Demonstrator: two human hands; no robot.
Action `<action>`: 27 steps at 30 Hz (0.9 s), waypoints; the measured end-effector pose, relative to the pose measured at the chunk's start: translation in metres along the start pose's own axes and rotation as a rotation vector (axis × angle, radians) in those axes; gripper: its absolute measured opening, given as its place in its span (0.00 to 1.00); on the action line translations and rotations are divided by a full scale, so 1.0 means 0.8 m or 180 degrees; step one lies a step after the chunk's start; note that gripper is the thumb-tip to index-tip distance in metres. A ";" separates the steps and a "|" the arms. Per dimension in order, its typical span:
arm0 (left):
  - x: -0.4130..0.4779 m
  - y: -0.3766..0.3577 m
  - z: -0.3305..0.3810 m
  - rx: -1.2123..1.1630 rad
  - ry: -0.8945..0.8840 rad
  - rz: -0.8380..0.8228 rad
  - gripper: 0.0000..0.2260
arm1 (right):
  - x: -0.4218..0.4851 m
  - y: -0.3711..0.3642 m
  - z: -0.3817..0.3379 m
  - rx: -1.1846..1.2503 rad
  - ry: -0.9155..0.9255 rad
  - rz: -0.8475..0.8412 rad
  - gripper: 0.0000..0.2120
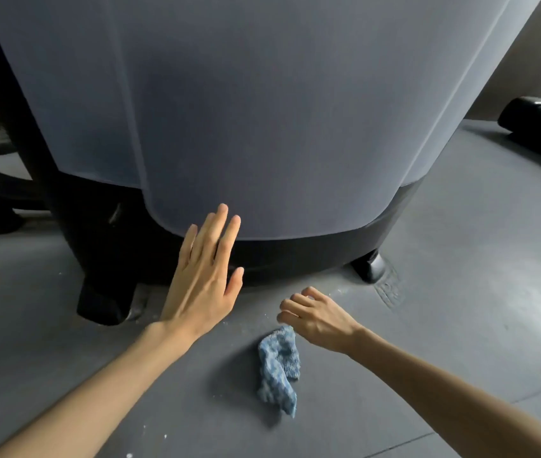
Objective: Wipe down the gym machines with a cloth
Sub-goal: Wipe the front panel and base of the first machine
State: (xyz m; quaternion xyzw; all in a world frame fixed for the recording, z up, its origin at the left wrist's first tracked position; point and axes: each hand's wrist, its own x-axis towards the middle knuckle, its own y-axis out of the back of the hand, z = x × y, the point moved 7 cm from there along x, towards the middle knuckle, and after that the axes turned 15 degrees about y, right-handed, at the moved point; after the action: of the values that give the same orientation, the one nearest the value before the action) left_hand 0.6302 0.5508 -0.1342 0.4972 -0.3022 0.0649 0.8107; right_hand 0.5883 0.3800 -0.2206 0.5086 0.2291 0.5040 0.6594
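Bracing flat, straight-fingered left hand [201, 285] on the machine cover [262, 110], likely for balance; curling right hand [318, 317] at the blue cloth [279, 368] top edge, grip impossible to tell.

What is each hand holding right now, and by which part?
Left hand holds nothing, flat against the machine shroud. Right hand: curled fingers meet the blue cloth at its top end; a grip cannot be told.

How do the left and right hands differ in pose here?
The left hand has straight fingers at the lower edge of the machine cover; the right hand has curled fingers just above the blue cloth. The left reaches farther forward than the right. Whether the right pinches the cloth is unclear. Both are bare.
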 end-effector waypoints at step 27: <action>-0.113 -0.143 0.003 0.0096 -0.0564 -0.1617 0.22 | -0.030 -0.101 -0.059 0.2168 -0.2745 -0.1518 0.14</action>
State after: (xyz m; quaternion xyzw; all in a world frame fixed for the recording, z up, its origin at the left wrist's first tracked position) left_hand 0.6027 0.5096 -0.2711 0.5728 -0.2365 -0.1798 0.7639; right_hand 0.5756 0.3815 -0.3158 0.7846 0.1973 -0.0117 0.5877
